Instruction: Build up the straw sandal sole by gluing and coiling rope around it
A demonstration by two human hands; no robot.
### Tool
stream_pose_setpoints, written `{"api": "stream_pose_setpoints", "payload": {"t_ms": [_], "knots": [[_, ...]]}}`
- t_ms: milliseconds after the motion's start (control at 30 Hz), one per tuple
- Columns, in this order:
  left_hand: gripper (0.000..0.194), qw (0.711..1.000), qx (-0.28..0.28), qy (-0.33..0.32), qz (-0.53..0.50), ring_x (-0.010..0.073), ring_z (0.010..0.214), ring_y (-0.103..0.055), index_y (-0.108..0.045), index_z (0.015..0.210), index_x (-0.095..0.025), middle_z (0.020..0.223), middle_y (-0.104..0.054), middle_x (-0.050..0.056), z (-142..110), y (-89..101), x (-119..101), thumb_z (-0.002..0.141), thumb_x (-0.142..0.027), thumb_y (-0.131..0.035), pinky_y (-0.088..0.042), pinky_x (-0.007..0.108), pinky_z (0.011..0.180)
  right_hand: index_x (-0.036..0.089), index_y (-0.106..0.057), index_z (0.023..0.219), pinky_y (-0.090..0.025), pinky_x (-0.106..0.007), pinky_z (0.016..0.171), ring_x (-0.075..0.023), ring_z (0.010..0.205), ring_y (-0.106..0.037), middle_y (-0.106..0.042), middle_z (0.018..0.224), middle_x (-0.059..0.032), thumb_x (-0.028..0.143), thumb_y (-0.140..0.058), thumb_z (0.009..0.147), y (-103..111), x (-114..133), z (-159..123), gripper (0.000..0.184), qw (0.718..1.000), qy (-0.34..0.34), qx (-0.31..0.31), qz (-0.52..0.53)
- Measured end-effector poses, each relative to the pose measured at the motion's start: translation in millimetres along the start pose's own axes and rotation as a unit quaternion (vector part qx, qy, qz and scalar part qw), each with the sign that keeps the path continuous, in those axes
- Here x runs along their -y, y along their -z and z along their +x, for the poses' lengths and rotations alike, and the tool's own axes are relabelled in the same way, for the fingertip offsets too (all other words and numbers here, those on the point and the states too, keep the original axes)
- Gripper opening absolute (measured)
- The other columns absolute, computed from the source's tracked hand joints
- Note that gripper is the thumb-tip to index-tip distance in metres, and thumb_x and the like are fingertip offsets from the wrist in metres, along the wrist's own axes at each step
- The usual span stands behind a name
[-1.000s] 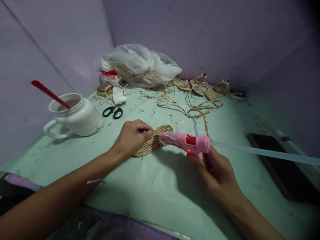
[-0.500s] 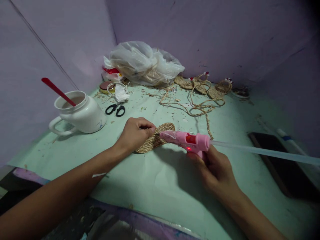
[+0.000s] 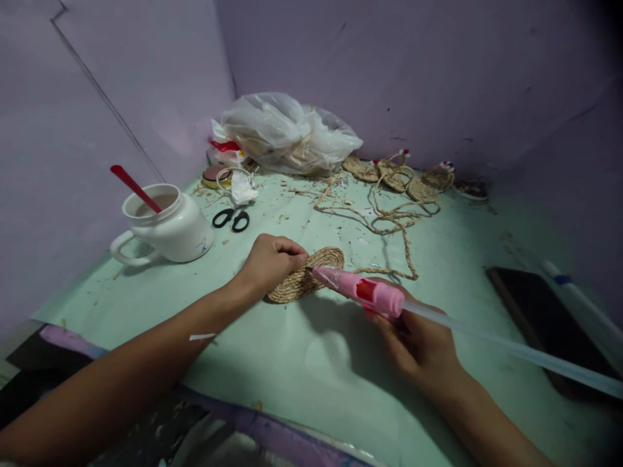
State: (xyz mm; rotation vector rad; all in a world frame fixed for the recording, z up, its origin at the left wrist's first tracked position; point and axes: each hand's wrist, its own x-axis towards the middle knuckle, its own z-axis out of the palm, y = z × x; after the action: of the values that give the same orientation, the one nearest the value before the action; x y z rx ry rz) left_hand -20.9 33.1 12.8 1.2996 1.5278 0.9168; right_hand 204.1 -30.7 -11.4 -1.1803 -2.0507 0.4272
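In the head view, a coiled sole of braided straw rope (image 3: 298, 287) lies on the green table covering. My left hand (image 3: 275, 263) is closed at its far left edge, thumb and fingers pinching there. A pink hot glue gun (image 3: 363, 288) sits in my right hand (image 3: 423, 337), whose fingers wrap round its handle. The gun's dark nozzle tip is at the sole's upper edge, close to my left thumb. Out of its back runs a long translucent glue stick (image 3: 506, 347). Braided straw rope (image 3: 389, 271) trails from the sole's right side.
A white mug (image 3: 178, 227) with a red-handled utensil (image 3: 136, 188) stands left. Behind lie black-handled scissors (image 3: 240, 222), a plastic bag (image 3: 296, 136) and several small woven slippers (image 3: 423, 185). A dark phone (image 3: 540, 318) lies right. Straw scraps litter the back.
The glue gun has tilted, its rear end now lower and the glue stick slanting downward. My left hand keeps its place on the sole. The whole view has shifted slightly.
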Motion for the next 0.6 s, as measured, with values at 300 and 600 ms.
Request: {"api": "stream_pose_setpoints", "payload": {"t_ms": [300,600], "knots": [[0.007,1.000,0.010,0.022,0.011,0.0102,0.049,-0.047,-0.068,0.057,-0.014,0.048,-0.057,-0.002,-0.4,-3.9,0.0,0.057,-0.020,-0.064,-0.036,0.024,0.050,0.021,-0.058,0.103,-0.026,-0.024,0.039,-0.0114,0.044,-0.046,-0.057,0.063,0.0007,0.020,-0.048,0.085,4.6,-0.6,2.2,0.020,0.998,0.027,-0.006,-0.049],[0.006,0.999,0.018,0.031,0.015,0.0105,0.050,-0.048,-0.068,0.057,-0.013,0.050,-0.059,-0.001,0.1,-3.8,-2.1,0.057,-0.016,-0.063,-0.036,0.024,0.051,0.021,-0.056,0.079,-0.021,-0.023,0.037,-0.0082,0.037,-0.029,-0.042,0.050,0.0055,0.021,-0.049,0.083,10.4,-2.6,3.2,0.007,0.997,0.034,-0.031,-0.068]]}}
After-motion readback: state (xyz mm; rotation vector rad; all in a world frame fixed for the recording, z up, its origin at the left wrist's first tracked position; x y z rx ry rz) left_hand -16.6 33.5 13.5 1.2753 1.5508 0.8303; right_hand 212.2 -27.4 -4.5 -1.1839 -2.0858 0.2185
